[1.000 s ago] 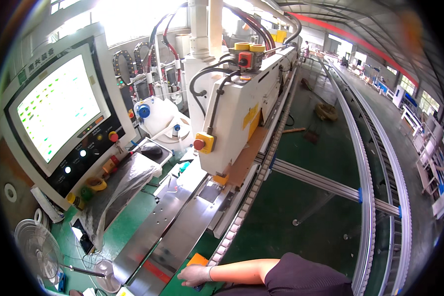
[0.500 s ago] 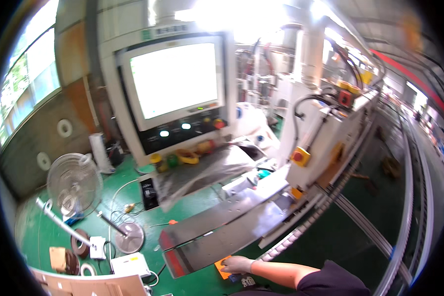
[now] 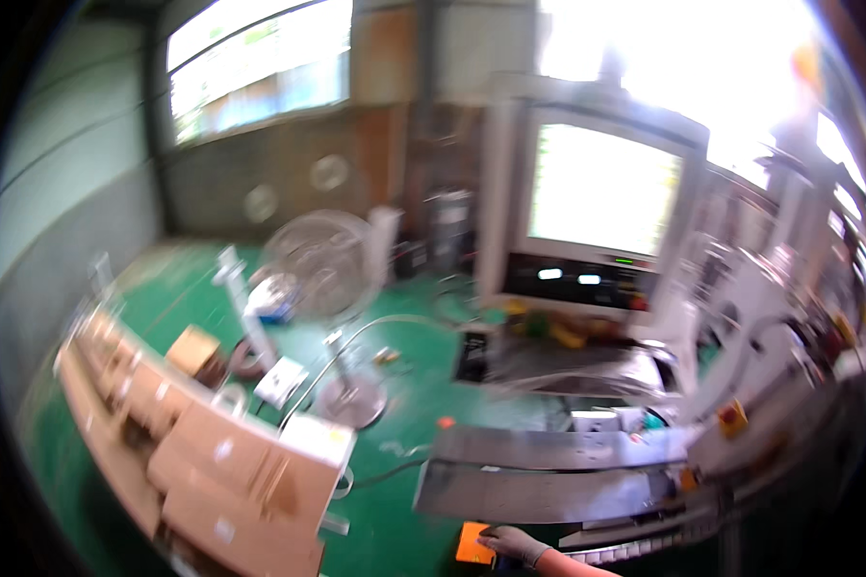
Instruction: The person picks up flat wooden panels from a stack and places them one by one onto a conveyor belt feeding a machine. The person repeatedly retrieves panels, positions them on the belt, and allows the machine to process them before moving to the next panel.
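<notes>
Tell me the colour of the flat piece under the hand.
Orange; the flat piece under the right hand shows in the head view.

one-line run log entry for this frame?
view: head, motion-blurred | right hand: resting on orange block, grip unclear | left hand: out of view | above: grey metal infeed table | left: floor fan, cardboard boxes

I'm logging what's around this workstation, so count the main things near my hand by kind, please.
Orange flat pieces under the hand: 1
Standing fans: 1
Lit machine screens: 1
Small cardboard boxes on the floor: 1
Hands in view: 1
Total: 5
The picture is blurred, so smaller items are left out.
</notes>
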Demonstrator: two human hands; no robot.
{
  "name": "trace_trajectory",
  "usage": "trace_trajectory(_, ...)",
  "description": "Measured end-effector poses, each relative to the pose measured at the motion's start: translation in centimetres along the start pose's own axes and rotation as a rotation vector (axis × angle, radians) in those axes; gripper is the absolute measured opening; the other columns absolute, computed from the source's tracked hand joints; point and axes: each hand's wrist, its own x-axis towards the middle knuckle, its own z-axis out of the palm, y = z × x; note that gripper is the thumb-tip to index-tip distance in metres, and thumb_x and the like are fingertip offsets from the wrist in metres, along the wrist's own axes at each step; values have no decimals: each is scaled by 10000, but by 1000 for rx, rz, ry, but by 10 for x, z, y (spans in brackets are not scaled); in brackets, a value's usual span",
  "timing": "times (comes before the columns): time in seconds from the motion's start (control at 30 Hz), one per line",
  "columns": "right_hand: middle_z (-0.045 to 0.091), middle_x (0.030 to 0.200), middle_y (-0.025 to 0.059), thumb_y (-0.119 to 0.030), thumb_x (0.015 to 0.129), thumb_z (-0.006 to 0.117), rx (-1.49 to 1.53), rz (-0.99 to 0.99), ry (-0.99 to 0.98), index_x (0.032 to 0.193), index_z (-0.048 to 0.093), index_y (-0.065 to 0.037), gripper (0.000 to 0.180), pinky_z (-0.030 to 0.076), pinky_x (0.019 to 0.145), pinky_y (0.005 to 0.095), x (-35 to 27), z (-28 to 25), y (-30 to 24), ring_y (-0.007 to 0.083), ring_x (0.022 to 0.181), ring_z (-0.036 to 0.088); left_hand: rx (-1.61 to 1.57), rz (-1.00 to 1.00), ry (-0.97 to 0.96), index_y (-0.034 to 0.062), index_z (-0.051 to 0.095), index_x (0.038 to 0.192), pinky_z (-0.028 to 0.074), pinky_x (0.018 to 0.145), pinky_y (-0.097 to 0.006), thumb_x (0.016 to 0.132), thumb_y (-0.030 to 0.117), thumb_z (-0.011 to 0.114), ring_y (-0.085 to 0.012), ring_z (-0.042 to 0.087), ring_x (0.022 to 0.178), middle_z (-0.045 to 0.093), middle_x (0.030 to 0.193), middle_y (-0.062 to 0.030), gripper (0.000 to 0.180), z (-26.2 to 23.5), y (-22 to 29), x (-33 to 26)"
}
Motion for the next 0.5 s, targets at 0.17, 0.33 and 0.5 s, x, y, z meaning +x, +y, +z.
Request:
trace_trajectory(0.17,762,1172,134,-362,1042,661,330,43,-264,1352,686,-8,471,553,960,340,18,17,-69,206,1123,713,81,78,146,22,491,1523,436,1179,-487,1067,334,584,-309,563,1391,588,1515,-149,561,27,-23,37)
trace_trajectory(0.33,710,1212,80,-288,1075,622,700,-6,-489,1397,623,18,445,545,976,325,15,41,-177,174,1128,679,-4,-51,187,45,570,1443,456,1176,-492,1040,240,688,-284,609,1331,652,1422,-100,463,75,-97,6)
trace_trajectory(0.5,682,1077,35,-250,1064,630,1023,5,-521,1230,662,-19,286,521,936,313,35,74,-147,163,1005,659,-110,-265,17,62,550,1470,482,1156,-470,1016,177,710,-297,604,1327,630,1452,-96,495,101,-152,-28)
